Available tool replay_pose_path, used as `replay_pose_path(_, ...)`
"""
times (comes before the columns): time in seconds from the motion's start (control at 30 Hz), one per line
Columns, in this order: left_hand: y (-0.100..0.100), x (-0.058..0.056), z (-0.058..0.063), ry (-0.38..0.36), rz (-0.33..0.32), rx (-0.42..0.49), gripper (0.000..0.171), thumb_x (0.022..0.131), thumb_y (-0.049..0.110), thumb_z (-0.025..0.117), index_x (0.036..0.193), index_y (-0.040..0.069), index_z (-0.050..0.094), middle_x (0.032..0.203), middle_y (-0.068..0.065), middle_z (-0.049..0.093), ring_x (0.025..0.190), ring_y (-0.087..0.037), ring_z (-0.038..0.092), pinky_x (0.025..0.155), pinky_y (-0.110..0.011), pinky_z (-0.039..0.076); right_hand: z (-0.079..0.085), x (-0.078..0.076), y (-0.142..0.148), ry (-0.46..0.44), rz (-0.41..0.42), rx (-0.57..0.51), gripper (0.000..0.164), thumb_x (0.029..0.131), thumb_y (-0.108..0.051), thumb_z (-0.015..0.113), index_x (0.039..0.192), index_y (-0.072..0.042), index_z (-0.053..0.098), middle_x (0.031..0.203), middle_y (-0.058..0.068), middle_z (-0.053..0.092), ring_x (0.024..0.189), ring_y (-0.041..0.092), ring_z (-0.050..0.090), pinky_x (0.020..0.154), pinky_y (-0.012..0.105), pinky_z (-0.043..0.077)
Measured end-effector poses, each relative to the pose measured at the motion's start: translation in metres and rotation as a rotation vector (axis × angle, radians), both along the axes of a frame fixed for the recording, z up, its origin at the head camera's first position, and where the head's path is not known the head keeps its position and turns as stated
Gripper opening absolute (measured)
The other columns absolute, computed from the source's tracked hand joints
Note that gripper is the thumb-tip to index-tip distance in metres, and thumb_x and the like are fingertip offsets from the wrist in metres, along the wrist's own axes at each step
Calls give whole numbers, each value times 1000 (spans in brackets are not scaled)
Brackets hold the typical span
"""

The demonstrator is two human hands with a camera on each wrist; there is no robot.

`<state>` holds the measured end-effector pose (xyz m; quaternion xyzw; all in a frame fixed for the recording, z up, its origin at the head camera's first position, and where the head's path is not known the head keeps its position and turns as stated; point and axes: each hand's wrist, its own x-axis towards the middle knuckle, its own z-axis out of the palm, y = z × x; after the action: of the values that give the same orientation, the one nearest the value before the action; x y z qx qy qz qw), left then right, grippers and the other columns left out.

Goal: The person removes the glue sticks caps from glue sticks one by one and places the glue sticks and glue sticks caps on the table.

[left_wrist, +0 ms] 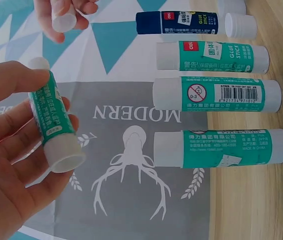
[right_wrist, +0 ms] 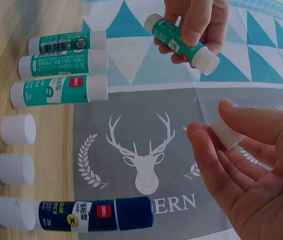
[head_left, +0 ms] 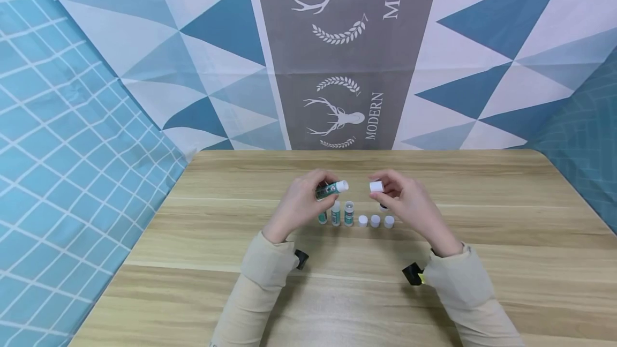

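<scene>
My left hand (head_left: 300, 201) grips a green glue stick (head_left: 328, 190) around its body, tilted in the air with its white open end toward the right. Opposite it, my right hand (head_left: 411, 203) pinches a white cap (head_left: 376, 186) between thumb and fingers. A small gap separates cap and stick. Below the hands, three uncapped green glue sticks (head_left: 349, 216) stand upright in a row, the leftmost partly covered by the left hand. Three white caps (head_left: 375, 221) continue the row to the right. A navy glue stick (right_wrist: 96, 215) with a dark cap stands behind the rightmost cap.
Everything stands on a wooden table (head_left: 193, 240). A patterned cloth with triangles and deer prints (head_left: 337, 58) hangs behind its far edge. Small black devices (head_left: 413, 273) sit at both sleeve cuffs.
</scene>
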<state>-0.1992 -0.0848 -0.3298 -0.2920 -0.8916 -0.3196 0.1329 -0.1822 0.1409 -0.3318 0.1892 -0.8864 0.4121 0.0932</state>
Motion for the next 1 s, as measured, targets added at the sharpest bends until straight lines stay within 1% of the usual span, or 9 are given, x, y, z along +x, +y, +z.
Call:
replay_pose_path(0.13, -3, -1, -1, -19, 6, 6, 23, 79, 7, 65, 101, 10, 61, 92, 0, 63, 79, -9, 57, 72, -24, 49, 2, 1, 6, -40, -5, 52, 24, 82, -18, 67, 103, -9, 61, 83, 3, 66, 74, 15, 62, 66, 28, 49)
replay_pose_path(0.27, -7, -1, -2, -33, 25, 7, 27, 80, 6, 62, 107, 9, 61, 96, -2, 63, 82, -12, 59, 74, -27, 50, 4, 3, 13, -77, -15, 128, 25, 83, -26, 65, 104, -11, 61, 81, 1, 66, 73, 14, 61, 62, 29, 46)
replay_pose_path(0.37, -11, -1, -1, -38, 34, 7, 27, 81, 6, 61, 108, 8, 61, 97, -3, 63, 82, -13, 59, 73, -28, 50, 4, 3, 17, -79, -14, 167, 26, 84, -28, 63, 105, -12, 61, 82, 0, 66, 72, 16, 61, 60, 29, 46)
replay_pose_path(0.53, -17, -3, 0, -69, 37, 15, 25, 81, 5, 61, 106, 6, 61, 96, -4, 64, 85, -16, 60, 77, -30, 50, 4, 2, 24, -23, -1, 218, 24, 85, -18, 63, 107, -8, 62, 87, 4, 67, 76, 19, 63, 63, 33, 50)
replay_pose_path(0.63, -23, -5, 1, -75, 56, 9, 23, 80, 4, 61, 103, 5, 61, 94, -5, 66, 86, -18, 61, 79, -31, 49, 4, 2, 29, -2, 0, 250, 22, 84, -10, 63, 106, -6, 63, 88, 8, 67, 76, 19, 63, 63, 33, 51)
replay_pose_path(0.73, -30, -7, 3, -77, 85, -17, 21, 79, 4, 61, 100, 6, 61, 91, -5, 66, 87, -20, 62, 79, -33, 49, 5, 3, 35, -10, -11, 270, 22, 84, -7, 62, 106, -5, 63, 87, 9, 67, 74, 19, 63, 62, 33, 50)
replay_pose_path(0.83, -36, -8, 5, -90, 110, -54, 19, 79, 6, 61, 98, 8, 60, 89, -4, 66, 87, -20, 63, 74, -34, 48, 5, 4, 41, -20, -21, 276, 21, 85, -6, 61, 105, -4, 63, 86, 9, 67, 76, 21, 64, 65, 37, 51)
replay_pose_path(0.93, -40, -8, 4, -122, 126, -81, 16, 79, 7, 60, 95, 10, 59, 87, -2, 66, 86, -19, 63, 70, -32, 47, 4, 4, 45, -39, -29, 275, 20, 84, -4, 62, 103, -3, 64, 87, 10, 67, 77, 22, 65, 67, 39, 52)
replay_pose_path(1.0, -42, -9, 3, -144, 134, -99, 14, 79, 8, 60, 92, 11, 59, 86, -1, 65, 86, -18, 63, 69, -31, 47, 3, 4, 47, -61, -39, 279, 19, 83, -4, 62, 102, -3, 64, 87, 10, 67, 76, 22, 65, 66, 38, 52)
